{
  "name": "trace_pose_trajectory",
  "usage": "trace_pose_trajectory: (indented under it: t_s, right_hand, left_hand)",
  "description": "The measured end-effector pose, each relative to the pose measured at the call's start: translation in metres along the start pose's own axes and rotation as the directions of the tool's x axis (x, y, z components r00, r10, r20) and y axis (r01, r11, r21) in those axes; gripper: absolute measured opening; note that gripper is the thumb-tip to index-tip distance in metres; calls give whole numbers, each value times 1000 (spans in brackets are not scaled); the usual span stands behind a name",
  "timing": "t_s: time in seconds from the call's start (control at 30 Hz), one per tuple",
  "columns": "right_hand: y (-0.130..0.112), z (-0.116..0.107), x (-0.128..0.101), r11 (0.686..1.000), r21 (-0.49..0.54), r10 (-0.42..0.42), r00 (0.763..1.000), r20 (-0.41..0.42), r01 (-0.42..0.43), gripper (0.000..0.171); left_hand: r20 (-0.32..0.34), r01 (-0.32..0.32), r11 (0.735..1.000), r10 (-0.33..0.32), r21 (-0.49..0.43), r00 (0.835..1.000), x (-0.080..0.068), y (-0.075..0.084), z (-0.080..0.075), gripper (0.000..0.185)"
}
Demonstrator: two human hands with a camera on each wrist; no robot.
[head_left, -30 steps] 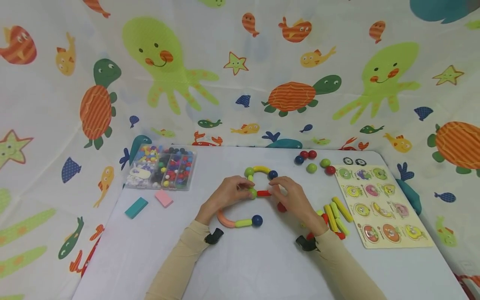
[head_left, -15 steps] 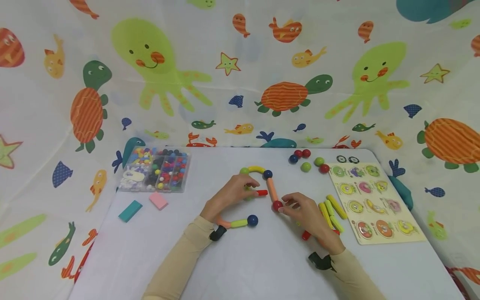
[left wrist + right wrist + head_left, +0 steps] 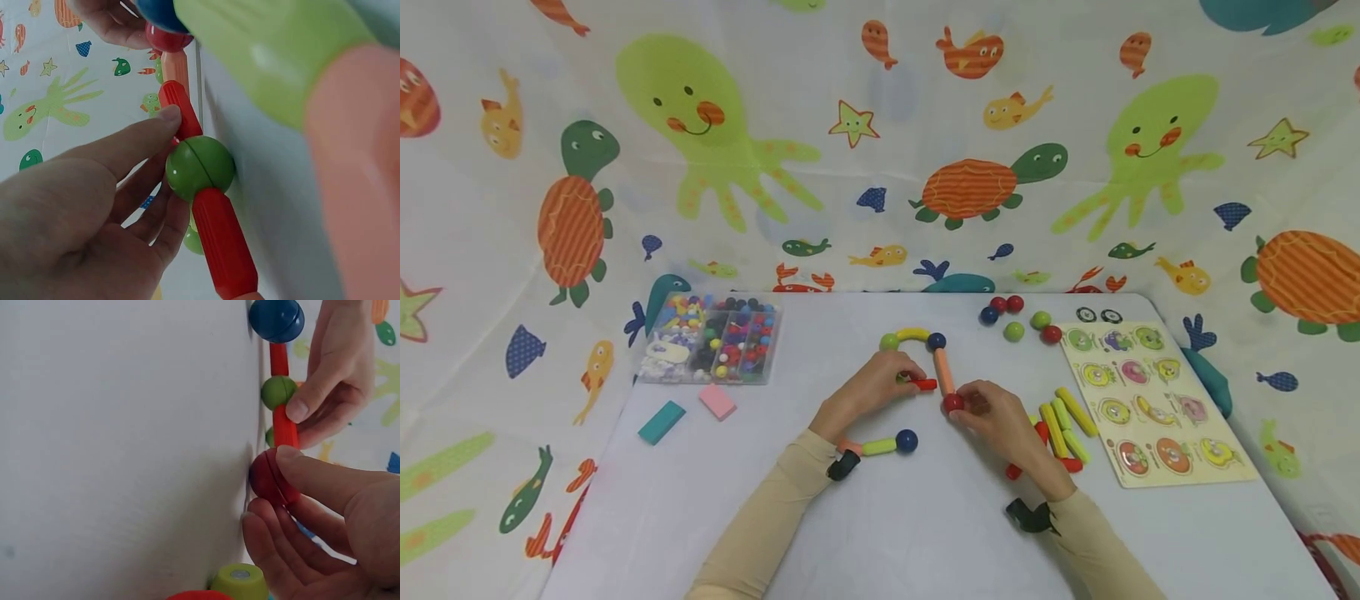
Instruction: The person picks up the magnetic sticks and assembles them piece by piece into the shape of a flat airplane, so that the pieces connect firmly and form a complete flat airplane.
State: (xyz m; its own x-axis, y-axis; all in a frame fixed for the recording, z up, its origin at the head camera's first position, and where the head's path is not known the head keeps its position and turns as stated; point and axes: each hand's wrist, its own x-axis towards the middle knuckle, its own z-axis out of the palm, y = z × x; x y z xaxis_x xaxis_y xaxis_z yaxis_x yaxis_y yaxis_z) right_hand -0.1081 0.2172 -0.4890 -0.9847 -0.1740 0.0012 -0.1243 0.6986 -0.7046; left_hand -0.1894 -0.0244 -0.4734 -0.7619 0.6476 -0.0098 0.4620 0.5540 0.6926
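My left hand (image 3: 876,385) pinches a short red magnetic rod (image 3: 180,109) at its joint with a green ball (image 3: 200,169). The thumb lies on the rod, and another red rod (image 3: 225,250) runs from the ball's other side. Thumb and fingers of my right hand (image 3: 1002,421) grip a red ball (image 3: 952,402) at the lower end of a salmon rod (image 3: 943,371). That rod meets a dark blue ball (image 3: 936,341), followed by a curved yellow rod (image 3: 913,333) and a light green ball (image 3: 890,342). My left hand hides part of the figure.
Below, a lime rod (image 3: 880,447) ends in another blue ball (image 3: 907,441). Loose rods (image 3: 1056,425) lie right of my right hand, beside a fruit puzzle board (image 3: 1152,479). Several loose balls (image 3: 1014,332) sit behind. A bead box (image 3: 700,382), teal block (image 3: 662,422) and pink block (image 3: 718,402) are left.
My right hand has left the area by the red rod and blue ball and now grips the red ball. The left hand's fingers have shifted toward the red rod. The head view has turned slightly.
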Motion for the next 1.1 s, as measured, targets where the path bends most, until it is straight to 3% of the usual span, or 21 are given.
trace_pose_trajectory:
  t_s: [0.5, 0.8, 0.97, 1.1]
  right_hand:
    - [0, 3, 25, 1000, -1, -12, 1000, -22, 12, 36]
    - [-1, 4, 28, 1000, 7, 1, 1000, -14, -1, 37]
    - [-2, 4, 28, 1000, 14, -4, 1000, -5, 4, 38]
    - [-2, 3, 27, 1000, 23, 9, 1000, -1, -9, 38]
  left_hand:
    - [12, 0, 1000, 0, -15, 1000, -1, 0, -1, 25]
    - [-3, 7, 1000, -7, 4, 1000, -4, 4, -3, 26]
    - [-28, 31, 999, -31, 9, 999, -21, 13, -8, 28]
    - [25, 45, 999, -45, 0, 999, -47, 20, -11, 33]
